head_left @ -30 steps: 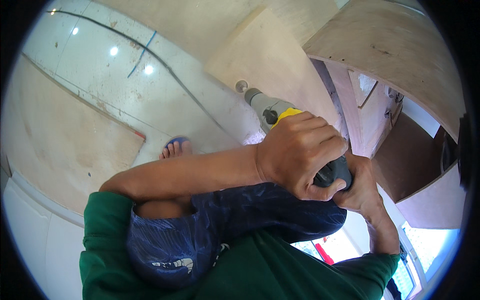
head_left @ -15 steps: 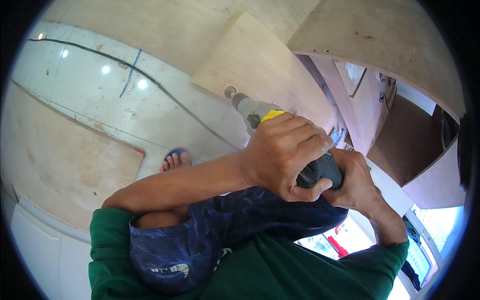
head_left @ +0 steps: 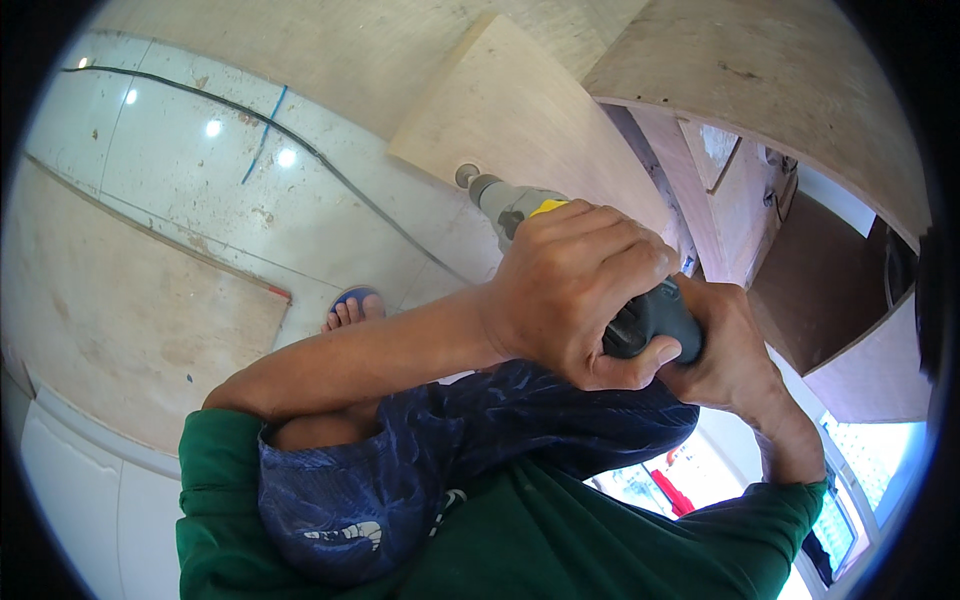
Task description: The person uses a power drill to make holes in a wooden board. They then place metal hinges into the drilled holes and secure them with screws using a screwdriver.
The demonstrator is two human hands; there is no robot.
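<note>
A grey and black power drill (head_left: 516,205) with a yellow patch lies across both my hands, pointing to the far left. My left hand (head_left: 580,290) is wrapped over its body from above, thumb beside the black rear end. Around the back of the drill my right hand (head_left: 738,345) is closed; most of its fingers are hidden behind the tool. At the drill's front, a round metal bit (head_left: 466,176) meets the face of a pale wooden board (head_left: 520,110), close to the board's near left edge. Whether the bit is turning, I cannot tell.
A wooden cabinet (head_left: 775,65) with open compartments stands at the right. A black cable (head_left: 235,115) and a thin blue strip (head_left: 265,135) lie on the dusty tiled floor (head_left: 180,170). Another wooden panel (head_left: 130,310) is at the left. My sandalled foot (head_left: 354,306) shows below the cable.
The drill's rear end and both hands have shifted slightly up and to the right. The bit stays at the same spot on the board, and both hands keep their hold.
</note>
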